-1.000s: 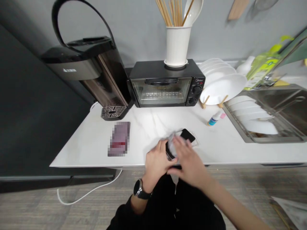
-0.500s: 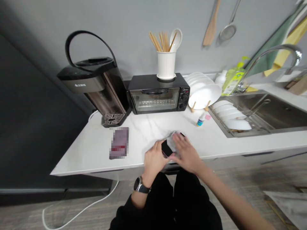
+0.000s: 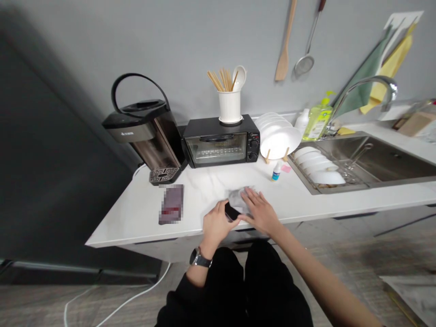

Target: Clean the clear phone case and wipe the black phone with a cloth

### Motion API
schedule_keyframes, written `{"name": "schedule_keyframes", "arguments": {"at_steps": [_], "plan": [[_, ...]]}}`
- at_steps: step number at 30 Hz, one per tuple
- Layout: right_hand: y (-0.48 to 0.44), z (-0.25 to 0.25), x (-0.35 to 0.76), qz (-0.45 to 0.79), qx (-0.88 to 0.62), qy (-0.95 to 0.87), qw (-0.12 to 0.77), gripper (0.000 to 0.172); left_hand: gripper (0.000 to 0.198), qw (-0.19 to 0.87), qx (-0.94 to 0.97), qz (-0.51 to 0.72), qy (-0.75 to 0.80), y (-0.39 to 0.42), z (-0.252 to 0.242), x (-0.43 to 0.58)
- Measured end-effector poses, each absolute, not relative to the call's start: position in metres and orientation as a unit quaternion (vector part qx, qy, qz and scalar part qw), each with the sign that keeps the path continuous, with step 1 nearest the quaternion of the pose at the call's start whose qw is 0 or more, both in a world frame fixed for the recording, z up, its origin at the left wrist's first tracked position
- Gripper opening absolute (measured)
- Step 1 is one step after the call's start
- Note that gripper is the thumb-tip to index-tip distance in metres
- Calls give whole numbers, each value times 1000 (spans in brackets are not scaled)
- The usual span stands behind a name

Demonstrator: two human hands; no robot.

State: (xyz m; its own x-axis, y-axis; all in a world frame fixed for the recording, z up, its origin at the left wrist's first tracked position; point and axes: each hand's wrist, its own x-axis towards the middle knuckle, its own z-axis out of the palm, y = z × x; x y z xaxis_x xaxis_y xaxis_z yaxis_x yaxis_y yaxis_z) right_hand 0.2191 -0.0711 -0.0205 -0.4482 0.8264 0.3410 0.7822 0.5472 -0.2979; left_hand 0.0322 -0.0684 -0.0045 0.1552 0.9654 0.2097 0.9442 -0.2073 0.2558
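Observation:
A black phone-like object (image 3: 232,212) lies near the counter's front edge, partly under a crumpled grey cloth (image 3: 235,198). My left hand (image 3: 216,223), with a watch on the wrist, grips the object's left end, its fingers closed round it. My right hand (image 3: 260,211) presses the cloth onto the object, fingers laid over the cloth and thumb at the object's near edge. Farther back stands a small white bottle (image 3: 276,172) with a blue label, beside a pink slip (image 3: 285,168). A pixelated purplish item (image 3: 172,204) lies to the left.
Along the wall stand a water dispenser (image 3: 150,136), a toaster oven (image 3: 220,147) topped by a utensil cup (image 3: 230,106), and racked plates (image 3: 281,141). At the right, bowls (image 3: 327,176) sit in the steel sink (image 3: 391,159). A white cable (image 3: 136,295) crosses the floor.
The camera view has shifted. The cloth now shows more at the object's far side, and less of the black surface is visible. Both hands remain on the object and cloth.

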Motion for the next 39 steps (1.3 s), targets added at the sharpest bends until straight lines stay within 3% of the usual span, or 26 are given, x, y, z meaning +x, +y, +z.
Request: {"name": "schedule_keyframes", "arguments": {"at_steps": [5,9,13,16,18,20,22,24,26,29,31,33,34,37,39], "plan": [[-74,-26,228,62,-384,-895,219,95,43,34,759,153,632,-68,-3,33],[-76,-30,225,26,-479,-844,239,86,59,45,764,176,619,-68,-2,33],[-75,-28,219,62,-370,-902,215,94,35,46,757,148,635,-69,-3,33],[-67,-23,225,42,-459,-861,213,80,51,46,764,171,621,-69,-4,32],[-64,-21,229,28,-481,-850,212,85,57,52,767,181,613,-69,-5,31],[-64,-20,232,40,-408,-891,194,93,40,52,767,163,618,-69,-7,30],[-66,-21,234,50,-360,-914,180,90,31,43,765,155,624,-69,-9,29],[-67,-21,237,28,-423,-885,192,84,42,38,766,175,617,-68,-9,28],[-69,-21,236,16,-464,-861,206,93,54,40,766,191,612,-68,-9,29],[-73,-18,231,68,-353,-915,184,105,43,48,766,174,617,-67,-10,29],[-72,-16,231,78,-365,-911,177,87,55,54,760,171,625,-65,-11,29],[-68,-14,232,67,-421,-885,187,78,82,61,750,178,634,-65,-13,29],[-67,-14,233,66,-428,-880,194,81,90,65,744,178,641,-64,-13,29],[-63,-12,233,99,-351,-912,188,97,87,72,735,161,655,-65,-14,28],[-61,-12,234,97,-360,-909,185,87,92,75,737,161,653,-66,-15,27]]}}
